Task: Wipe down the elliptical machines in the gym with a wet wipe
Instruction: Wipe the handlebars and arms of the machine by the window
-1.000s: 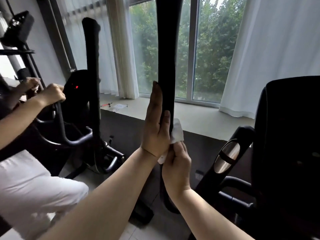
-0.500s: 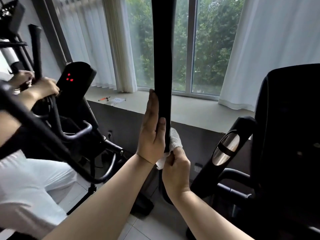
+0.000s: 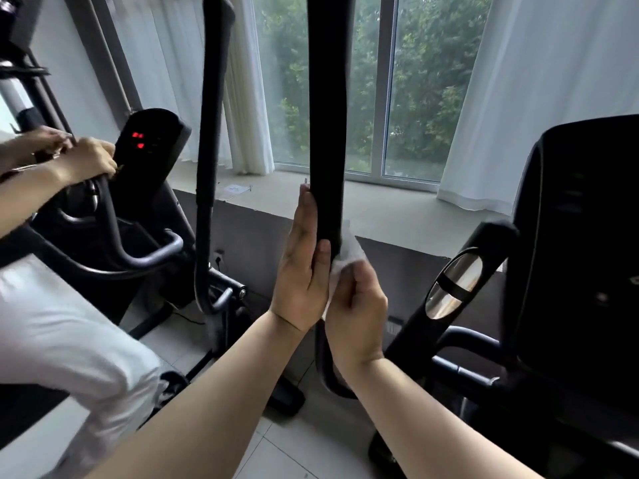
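A black upright handlebar of the elliptical rises straight in front of me. My left hand lies flat along its left side, fingers straight up and thumb across the front. My right hand pinches a crumpled white wet wipe and presses it against the bar's right side, just below my left thumb. The machine's black console housing fills the right, with a fixed handle bearing a silver sensor plate beside it.
Another person in white clothes grips the handles of a neighbouring elliptical with red display lights at the left; its moving bar stands between us. A window sill, white curtains and tiled floor lie ahead.
My hands stay at about the same spot on the bar, the wipe shifting slightly. The neighbouring machine's moving bar has swung back into view at the centre-left.
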Demonstrator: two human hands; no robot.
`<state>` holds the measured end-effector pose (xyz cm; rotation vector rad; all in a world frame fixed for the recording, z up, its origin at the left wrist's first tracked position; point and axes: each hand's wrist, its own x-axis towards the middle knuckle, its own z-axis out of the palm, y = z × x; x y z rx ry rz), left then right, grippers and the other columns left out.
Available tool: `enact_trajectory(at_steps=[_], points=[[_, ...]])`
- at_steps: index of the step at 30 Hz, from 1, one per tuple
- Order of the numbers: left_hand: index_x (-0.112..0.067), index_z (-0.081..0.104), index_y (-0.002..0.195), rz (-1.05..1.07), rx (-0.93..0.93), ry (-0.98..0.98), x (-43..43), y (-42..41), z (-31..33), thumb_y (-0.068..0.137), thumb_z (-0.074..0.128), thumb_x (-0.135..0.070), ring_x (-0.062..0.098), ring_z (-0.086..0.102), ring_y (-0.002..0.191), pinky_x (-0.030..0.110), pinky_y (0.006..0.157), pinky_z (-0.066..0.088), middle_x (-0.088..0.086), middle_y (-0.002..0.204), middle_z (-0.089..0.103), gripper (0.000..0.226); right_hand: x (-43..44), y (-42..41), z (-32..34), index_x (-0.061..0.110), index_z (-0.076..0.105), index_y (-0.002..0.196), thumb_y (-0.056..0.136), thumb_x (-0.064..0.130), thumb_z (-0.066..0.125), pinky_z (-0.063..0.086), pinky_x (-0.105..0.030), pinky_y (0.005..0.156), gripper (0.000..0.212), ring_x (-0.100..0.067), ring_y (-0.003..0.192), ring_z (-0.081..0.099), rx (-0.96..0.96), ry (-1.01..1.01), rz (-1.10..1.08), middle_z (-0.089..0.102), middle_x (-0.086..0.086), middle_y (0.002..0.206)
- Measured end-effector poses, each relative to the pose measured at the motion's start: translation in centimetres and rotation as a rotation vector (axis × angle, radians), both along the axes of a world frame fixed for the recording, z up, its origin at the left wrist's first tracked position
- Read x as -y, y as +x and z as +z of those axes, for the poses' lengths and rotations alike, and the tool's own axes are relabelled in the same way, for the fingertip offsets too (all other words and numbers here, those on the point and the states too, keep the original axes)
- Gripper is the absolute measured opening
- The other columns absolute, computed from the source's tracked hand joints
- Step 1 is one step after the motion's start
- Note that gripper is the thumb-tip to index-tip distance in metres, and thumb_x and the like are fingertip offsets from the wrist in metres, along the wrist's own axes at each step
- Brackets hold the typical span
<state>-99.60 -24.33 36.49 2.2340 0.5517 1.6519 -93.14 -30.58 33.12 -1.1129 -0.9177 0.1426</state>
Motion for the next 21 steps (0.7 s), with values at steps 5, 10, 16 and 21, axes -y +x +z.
enact_trajectory(at_steps=[5, 10, 16, 21], points=[[-0.005, 0.008, 0.159, -0.015, -0.013, 0.007, -0.1, -0.2, -0.2, 0.106, 0.035, -0.013, 0.03, 0.02, 0.156, 0.052, 0.125, 0.022, 0.019, 0.168, 0.015, 0.06, -1.2, 0.3, 0.0, 0.002, 0.063, 0.126, 0.102, 0.001, 0.05, 0.046, -0.026, 0.1, 0.028, -0.006, 0.117, 0.06, 0.08, -0.01, 0.099, 0.065, 0.002, 0.124], [-0.005, 0.012, 0.158, 0.025, -0.006, 0.012, -0.1, -0.2, -0.9, 0.103, 0.041, 0.003, 0.026, 0.017, 0.157, 0.042, 0.127, 0.018, 0.019, 0.168, 0.014, 0.063, 1.1, -0.5, -4.8, 0.032, 0.058, 0.086, 0.103, 0.009, 0.046, 0.051, -0.035, 0.076, 0.031, -0.003, 0.074, 0.061, -0.007, -0.308, 0.086, 0.069, 0.003, 0.081], [0.001, 0.011, 0.158, -0.009, -0.048, 0.006, -0.2, -0.5, -0.9, 0.104, 0.039, -0.004, 0.029, 0.016, 0.157, 0.05, 0.127, 0.019, 0.02, 0.168, 0.013, 0.061, 0.1, -1.2, -1.2, 0.029, 0.048, 0.141, 0.102, 0.0, 0.046, 0.035, -0.024, 0.117, 0.048, -0.014, 0.143, 0.045, -0.03, 0.091, 0.016, 0.052, -0.008, 0.149], [-0.002, 0.013, 0.158, 0.032, -0.028, 0.009, 0.1, -0.6, -1.0, 0.104, 0.042, 0.0, 0.024, 0.017, 0.157, 0.038, 0.127, 0.018, 0.014, 0.168, 0.014, 0.062, -0.2, -1.6, -4.1, 0.006, 0.047, 0.148, 0.1, 0.001, 0.045, 0.031, -0.022, 0.119, 0.048, -0.003, 0.145, 0.037, 0.069, -0.022, 0.025, 0.044, -0.002, 0.153]])
